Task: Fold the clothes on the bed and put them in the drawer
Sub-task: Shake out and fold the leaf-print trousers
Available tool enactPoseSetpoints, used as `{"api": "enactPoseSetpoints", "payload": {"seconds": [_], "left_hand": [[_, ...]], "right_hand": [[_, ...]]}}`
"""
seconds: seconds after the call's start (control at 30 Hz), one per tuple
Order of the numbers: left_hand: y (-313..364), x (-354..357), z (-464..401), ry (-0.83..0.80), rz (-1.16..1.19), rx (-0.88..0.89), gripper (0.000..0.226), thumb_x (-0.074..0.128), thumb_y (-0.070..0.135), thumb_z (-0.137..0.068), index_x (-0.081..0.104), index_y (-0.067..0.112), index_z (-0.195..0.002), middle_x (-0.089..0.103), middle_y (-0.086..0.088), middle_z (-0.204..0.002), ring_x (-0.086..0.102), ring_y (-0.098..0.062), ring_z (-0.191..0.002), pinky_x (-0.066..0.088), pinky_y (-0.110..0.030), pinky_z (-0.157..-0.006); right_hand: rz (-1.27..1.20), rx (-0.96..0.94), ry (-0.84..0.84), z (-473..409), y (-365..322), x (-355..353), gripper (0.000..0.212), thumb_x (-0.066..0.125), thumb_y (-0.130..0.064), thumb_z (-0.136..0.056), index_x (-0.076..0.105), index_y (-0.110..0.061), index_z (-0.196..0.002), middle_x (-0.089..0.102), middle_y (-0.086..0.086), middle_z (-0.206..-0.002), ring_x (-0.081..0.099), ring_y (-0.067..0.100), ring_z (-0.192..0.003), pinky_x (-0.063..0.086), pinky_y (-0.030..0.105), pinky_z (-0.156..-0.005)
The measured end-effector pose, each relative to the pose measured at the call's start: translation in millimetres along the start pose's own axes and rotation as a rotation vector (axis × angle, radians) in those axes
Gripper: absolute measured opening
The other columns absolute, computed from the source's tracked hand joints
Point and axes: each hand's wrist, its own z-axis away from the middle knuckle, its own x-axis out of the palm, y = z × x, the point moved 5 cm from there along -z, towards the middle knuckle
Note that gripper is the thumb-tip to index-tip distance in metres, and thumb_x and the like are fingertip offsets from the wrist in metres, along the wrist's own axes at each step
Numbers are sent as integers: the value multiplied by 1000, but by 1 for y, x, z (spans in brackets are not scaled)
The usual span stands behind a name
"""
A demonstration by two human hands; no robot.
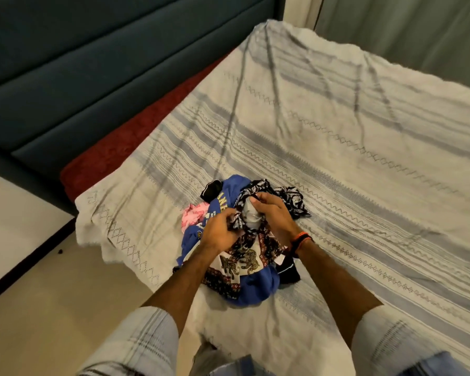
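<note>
Both hands pull one piece from the clothes pile on the bed: left hand fingers and right hand fingers pinching black-white patterned cloth, separating it for folding.

We see both hands over a pile of clothes at the near edge of the bed. The left hand and right hand each pinch a black-and-white patterned garment; a blue shirt lies beneath.
</note>
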Motion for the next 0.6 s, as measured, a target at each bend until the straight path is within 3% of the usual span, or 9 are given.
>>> {"api": "enactPoseSetpoints", "payload": {"seconds": [0.13, 0.27, 0.33, 0.4, 0.5, 0.6], "left_hand": [[46, -15, 17, 132, -12, 116, 37, 69, -1, -83, 66, 5, -119, 66, 3, -100, 61, -14, -94, 46, -22, -81], [84, -45, 26, 276, 90, 125, 27, 64, 0, -89, 69, 8, -114, 70, 0, -104, 65, -15, -93, 51, -16, -75], [101, -61, 29, 340, 164, 153, 26, 61, 0, -91, 69, 9, -114, 71, -2, -108, 66, -16, -96, 50, -11, -73], [117, -75, 35, 381, 255, 201, 19, 63, 7, -91, 73, 13, -106, 73, 1, -99, 67, -15, -91, 49, -9, -67], [147, -90, 51, 376, 419, 309, 18, 64, 3, -89, 73, 14, -100, 74, -1, -96, 69, -21, -94, 56, -30, -81], [173, -104, 70, 377, 588, 431, 19, 63, -1, -86, 71, 6, -102, 73, -9, -101, 68, -23, -95, 55, -40, -88]], "right_hand": [[-19, -42, -104, 26, -30, -4, 19, 53, -15, -99, 67, -4, -94, 70, 8, -87, 65, 23, -81, 53, 36, -81], [-1, -79, 117, 45, -47, -30, 30, 47, -30, -102, 67, -7, -103, 69, 15, -106, 66, 25, -86, 57, 40, -80], [133, -77, 139, 52, -49, -41, 16, 52, -14, -99, 59, -11, -114, 62, 14, -117, 64, 22, -88, 57, 45, -84], [386, -87, 126, 55, -48, -46, 45, 59, -1, -88, 50, -17, -129, 57, 8, -127, 64, 19, -92, 59, 42, -82], [629, -179, 50, 61, -62, -33, 68, 65, -3, -86, 37, -22, -145, 51, 0, -133, 64, 19, -95, 50, 18, -68], [721, -267, 31, 54, -77, -15, 57, 72, -24, -88, 47, -18, -140, 58, -4, -120, 63, 22, -105, 45, 25, -84]]}}
